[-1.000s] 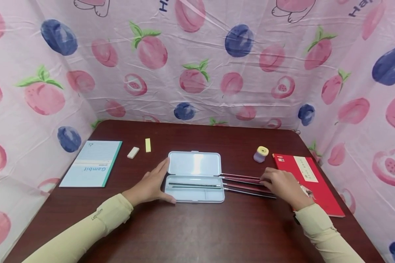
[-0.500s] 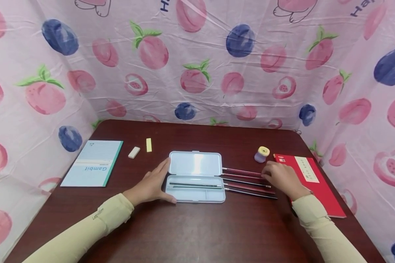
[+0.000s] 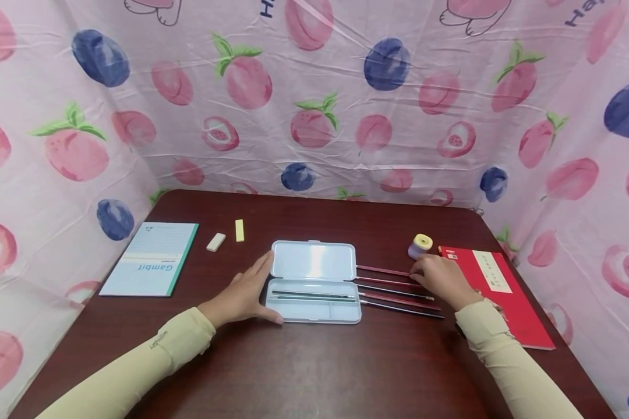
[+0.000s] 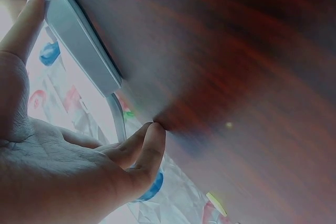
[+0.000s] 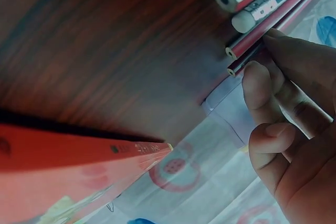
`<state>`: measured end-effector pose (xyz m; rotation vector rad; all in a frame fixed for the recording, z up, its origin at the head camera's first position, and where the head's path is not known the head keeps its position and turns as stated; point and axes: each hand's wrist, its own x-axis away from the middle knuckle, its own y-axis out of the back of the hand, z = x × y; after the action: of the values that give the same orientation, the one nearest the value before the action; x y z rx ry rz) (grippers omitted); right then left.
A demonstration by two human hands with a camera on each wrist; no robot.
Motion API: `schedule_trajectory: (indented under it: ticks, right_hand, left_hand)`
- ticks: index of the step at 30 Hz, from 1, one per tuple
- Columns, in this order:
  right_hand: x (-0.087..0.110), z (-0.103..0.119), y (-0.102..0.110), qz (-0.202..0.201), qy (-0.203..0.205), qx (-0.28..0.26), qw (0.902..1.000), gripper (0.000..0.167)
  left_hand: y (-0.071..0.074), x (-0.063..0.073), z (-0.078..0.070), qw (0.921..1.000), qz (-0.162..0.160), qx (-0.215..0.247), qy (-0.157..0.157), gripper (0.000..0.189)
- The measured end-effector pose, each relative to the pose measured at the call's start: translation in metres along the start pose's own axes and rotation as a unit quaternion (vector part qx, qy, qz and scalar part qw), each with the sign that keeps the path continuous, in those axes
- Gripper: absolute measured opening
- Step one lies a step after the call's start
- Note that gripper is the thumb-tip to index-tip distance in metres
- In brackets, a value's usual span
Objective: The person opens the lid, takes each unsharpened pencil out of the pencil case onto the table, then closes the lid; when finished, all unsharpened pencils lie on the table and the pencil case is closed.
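Observation:
A pale blue pencil case [image 3: 304,316] lies open on the table, its lid [image 3: 290,262] folded back. Several green pencils [image 3: 314,296] lie inside. My left hand [image 3: 241,297] spans the case's left side, fingers straight, thumb at the near corner and fingertips by the lid. To the right of the case, several red and dark pencils [image 3: 398,302] lie side by side. My right hand [image 3: 440,279] pinches the far end of the row, at a red pencil [image 3: 385,270]. In the right wrist view, pencil ends show beside the thumb and fingers, one with a white eraser tip [image 5: 242,23].
A red book [image 3: 524,314] lies right of the right hand. Beyond that hand stands a small purple thing with a yellow top [image 3: 421,240]. A white eraser [image 3: 216,242], a yellow strip [image 3: 239,230] and a light blue notebook [image 3: 152,256] sit at the left.
The right hand has moved from the middle of the pencil row to its far end. The pencils now lie more spread apart, a red one farther back beside the lid. The left hand stays put.

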<state>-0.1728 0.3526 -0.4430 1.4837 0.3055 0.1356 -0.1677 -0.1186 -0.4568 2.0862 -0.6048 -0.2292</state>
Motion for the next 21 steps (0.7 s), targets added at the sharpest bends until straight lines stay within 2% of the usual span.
schedule_trajectory:
  ticks: [14, 17, 21]
  right_hand:
    - [-0.003, 0.003, 0.0, 0.005, -0.009, -0.008, 0.9999, 0.012]
    - [-0.003, 0.011, 0.003, -0.011, -0.006, -0.015, 0.9998, 0.014]
    - [-0.004, 0.033, 0.009, -0.051, 0.021, -0.034, 0.9979, 0.014]
  left_hand:
    - [0.001, 0.001, -0.001, 1.0, 0.003, -0.001, 0.0, 0.151]
    - [0.002, 0.001, -0.001, 1.0, 0.004, 0.001, 0.0, 0.15]
    - [0.002, 0.002, -0.001, 1.0, 0.003, -0.001, -0.001, 0.15]
